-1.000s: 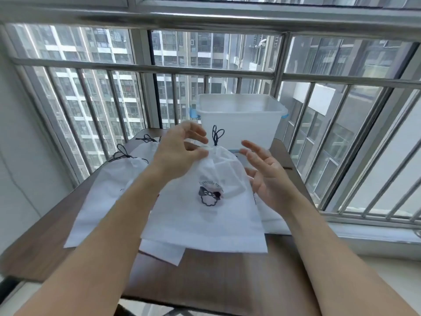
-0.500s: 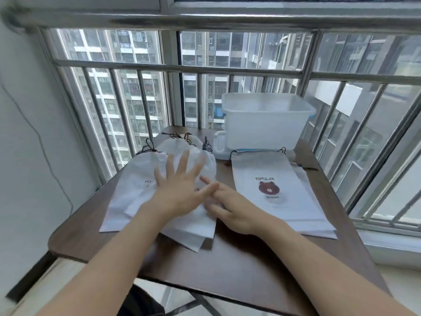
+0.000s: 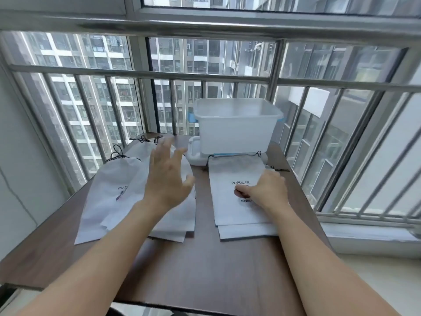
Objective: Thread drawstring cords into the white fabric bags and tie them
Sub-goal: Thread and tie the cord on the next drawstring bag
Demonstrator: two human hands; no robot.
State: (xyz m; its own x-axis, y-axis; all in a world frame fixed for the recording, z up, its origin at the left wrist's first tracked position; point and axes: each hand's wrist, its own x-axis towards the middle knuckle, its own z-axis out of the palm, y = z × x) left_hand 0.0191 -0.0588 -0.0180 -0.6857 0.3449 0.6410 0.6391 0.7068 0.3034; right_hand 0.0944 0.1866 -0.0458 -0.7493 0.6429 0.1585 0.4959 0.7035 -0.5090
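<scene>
Left hand [image 3: 167,179], fingers spread and straight, hovers blurred above the pile of tied white bags [image 3: 127,190], holding nothing; whether it touches the fabric cannot be told. Black drawstring knots [image 3: 117,153] lie beyond its fingertips, at the bags' gathered mouths. Right hand [image 3: 267,190], fingers curled downward, rests on the flat stack of white bags [image 3: 237,215] printed "POPULAR", covering most of the brown motif; whether it pinches the fabric cannot be told. A black cord [image 3: 234,155] runs along the top hem of that stack, beyond the right hand; past it stands a translucent plastic bin [image 3: 237,126] on the brown counter [image 3: 205,270]; window bars [image 3: 136,74] behind.
</scene>
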